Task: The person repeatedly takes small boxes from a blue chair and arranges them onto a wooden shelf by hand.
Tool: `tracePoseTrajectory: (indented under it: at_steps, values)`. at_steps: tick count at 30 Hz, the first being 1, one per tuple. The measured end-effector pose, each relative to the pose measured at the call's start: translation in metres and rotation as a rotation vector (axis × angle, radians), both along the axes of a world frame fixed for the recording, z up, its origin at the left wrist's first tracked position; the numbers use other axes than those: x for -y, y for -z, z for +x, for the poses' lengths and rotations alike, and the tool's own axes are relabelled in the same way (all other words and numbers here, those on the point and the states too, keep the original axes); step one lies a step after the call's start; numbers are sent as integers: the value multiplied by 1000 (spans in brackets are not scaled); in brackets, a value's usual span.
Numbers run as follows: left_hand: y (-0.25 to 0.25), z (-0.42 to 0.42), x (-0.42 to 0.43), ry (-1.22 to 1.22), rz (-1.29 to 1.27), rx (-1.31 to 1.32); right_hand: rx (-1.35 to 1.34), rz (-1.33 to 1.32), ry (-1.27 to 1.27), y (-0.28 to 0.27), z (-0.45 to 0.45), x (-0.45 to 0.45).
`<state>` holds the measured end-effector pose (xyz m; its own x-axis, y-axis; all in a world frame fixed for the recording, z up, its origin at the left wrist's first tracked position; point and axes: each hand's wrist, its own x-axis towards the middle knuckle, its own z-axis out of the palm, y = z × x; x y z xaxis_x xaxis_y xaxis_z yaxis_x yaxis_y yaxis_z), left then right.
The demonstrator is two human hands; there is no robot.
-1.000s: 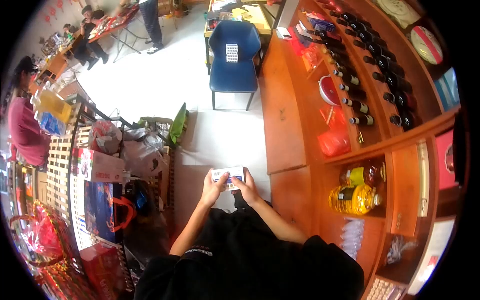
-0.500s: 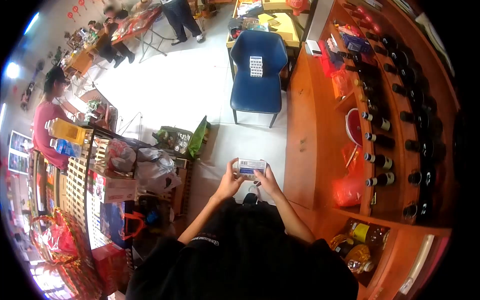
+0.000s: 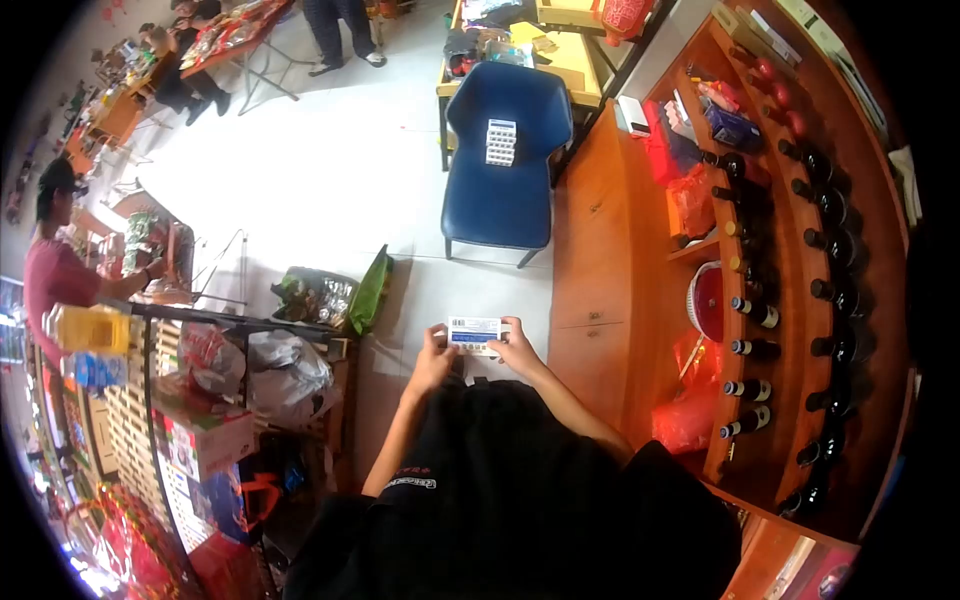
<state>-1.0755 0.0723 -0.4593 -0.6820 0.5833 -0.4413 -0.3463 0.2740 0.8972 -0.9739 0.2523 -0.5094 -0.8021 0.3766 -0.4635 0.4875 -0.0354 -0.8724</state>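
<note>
A small flat white box (image 3: 475,332) with a barcode and a blue band is held level in front of my body. My left hand (image 3: 432,362) grips its left end, thumb on the near side. At the right end, my right hand (image 3: 517,349) has its thumb and fingers closed around the edge. Beyond them stands a blue chair (image 3: 497,205). On its seat, near the backrest, sits a stack of similar small white boxes (image 3: 501,143).
Wine bottles (image 3: 750,348) lie in a wooden rack on the right, above an orange-brown cabinet (image 3: 590,270). Plastic bags (image 3: 288,368) and cartons fill a shelf on the left. A green bag (image 3: 372,290) stands on the floor. A person in a red shirt (image 3: 60,280) is at far left.
My view has shifted, so the chair and shelf sit further left. The white box is now turned squarer toward me, still between both hands. The person at left now reaches an arm forward.
</note>
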Motion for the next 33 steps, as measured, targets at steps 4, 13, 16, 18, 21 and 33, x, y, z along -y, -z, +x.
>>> tracePoseTrajectory:
  at_steps: [4, 13, 16, 18, 21, 33]
  values:
    - [17, -58, -17, -82, 30, 37, 37, -75, -3, -29, -53, -21]
    - [25, -151, -62, 73, -41, 38, 127, -63, 41, -30, -133, -62]
    - [50, -169, -89, 69, -53, 49, 176, -81, 44, -25, -150, -80]
    - [72, -181, -113, 65, -121, -104, 189, -41, 68, -10, -162, -95]
    - [123, -200, -149, 38, -228, -210, 208, -20, 118, 27, -187, -126]
    - [172, -374, -387, 72, -278, -182, 50, 143, 135, 114, -369, -343]
